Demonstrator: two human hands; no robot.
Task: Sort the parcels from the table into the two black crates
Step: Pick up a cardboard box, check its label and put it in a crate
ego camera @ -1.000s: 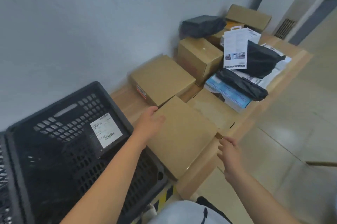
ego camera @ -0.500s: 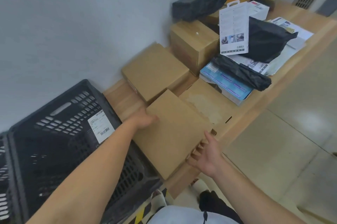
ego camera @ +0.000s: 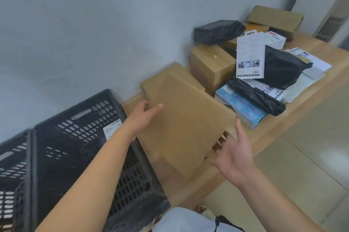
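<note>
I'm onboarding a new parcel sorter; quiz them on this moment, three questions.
1. True or false: only the left hand is on the flat cardboard box.
2. What lies across the blue box? A) a white card B) a rolled black bag C) a brown box
3. Fill in: the white label is stuck on a black ____.
Key: 1 false, the right hand holds it too; 2 B; 3 crate.

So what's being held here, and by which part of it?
The flat cardboard box, in both hands: the left hand grips its left edge, the right hand holds its right edge from underneath.
</note>
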